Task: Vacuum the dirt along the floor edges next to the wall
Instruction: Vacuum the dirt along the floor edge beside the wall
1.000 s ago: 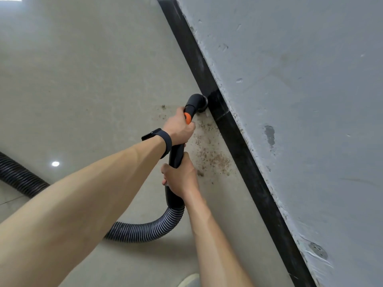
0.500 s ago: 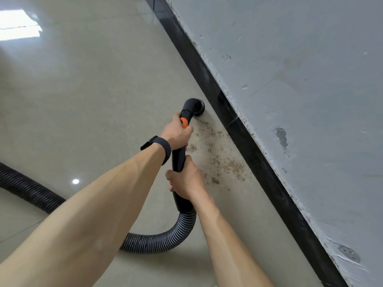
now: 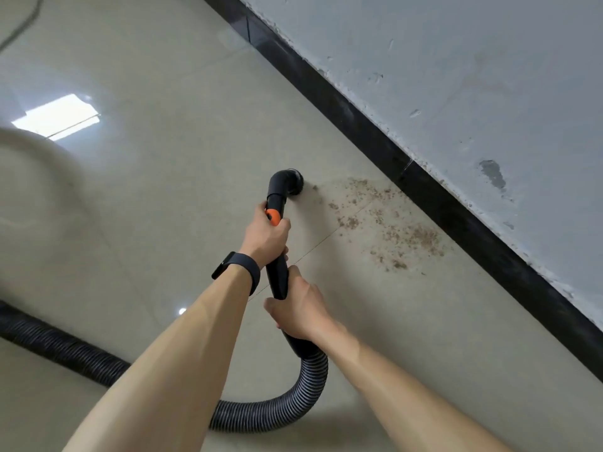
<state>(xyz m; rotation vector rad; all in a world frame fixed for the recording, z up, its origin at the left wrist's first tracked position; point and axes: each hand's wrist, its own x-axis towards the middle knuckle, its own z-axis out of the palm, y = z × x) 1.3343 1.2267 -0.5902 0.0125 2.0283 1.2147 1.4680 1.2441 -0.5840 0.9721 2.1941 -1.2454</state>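
Note:
A black vacuum wand [image 3: 278, 275] with an orange band ends in a bent nozzle [image 3: 288, 184] that points down at the beige floor. My left hand [image 3: 266, 236], with a dark wristband, grips the wand just below the orange band. My right hand [image 3: 301, 309] grips it lower, above the ribbed hose [image 3: 293, 406]. Brown dirt [image 3: 391, 226] lies scattered on the floor to the right of the nozzle, between it and the black skirting [image 3: 434, 197]. The nozzle stands a short way left of the dirt.
The grey wall [image 3: 473, 76] with chipped paint rises above the skirting on the right. The hose loops behind my arms and runs off to the left edge [image 3: 49, 347]. Glossy floor tiles [image 3: 146, 190] spread to the left.
The nozzle has drawn away from the skirting toward the left, onto open floor. Both hands keep their grip on the wand. The view has widened and shifted.

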